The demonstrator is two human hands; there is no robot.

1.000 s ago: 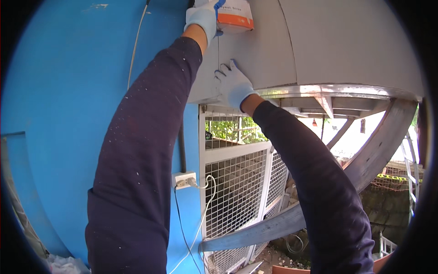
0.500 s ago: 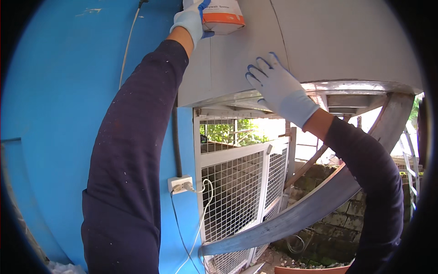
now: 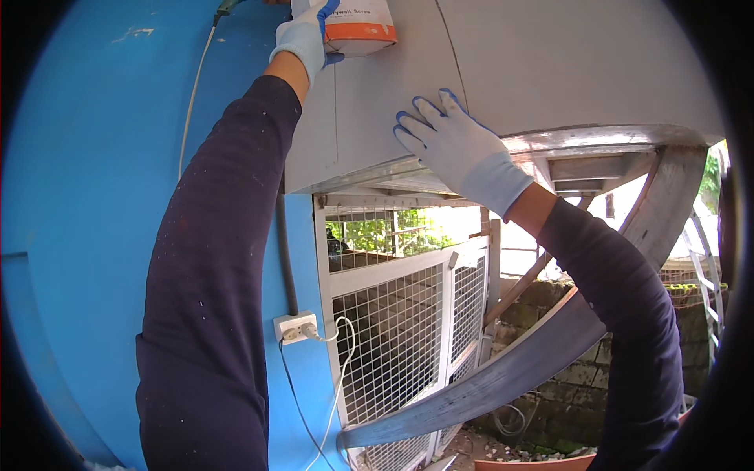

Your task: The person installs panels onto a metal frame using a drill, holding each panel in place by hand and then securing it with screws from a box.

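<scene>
My left hand (image 3: 302, 39), in a white glove with blue palm and fingertips, reaches up at the top and grips a white and orange cardboard box (image 3: 360, 30). The top of the box is cut off by the frame. It is held in front of a large grey panel (image 3: 581, 67). My right hand (image 3: 463, 149), gloved the same way, is raised by the panel's lower edge, fingers spread and its back toward me. Nothing shows in it. The palm is hidden, and whether it touches the panel I cannot tell.
A green corded tool (image 3: 228, 6) shows at the top left, before a blue wall (image 3: 94, 173). A white socket (image 3: 296, 327) with plugged cables is on that wall. Beyond stand a mesh gate (image 3: 385, 337), a curved grey beam (image 3: 503, 369) and a ladder (image 3: 704, 282).
The whole view has shifted, so most things sit further left and slightly higher. More of the green tool shows. Both hands keep nearly the same place against the panel.
</scene>
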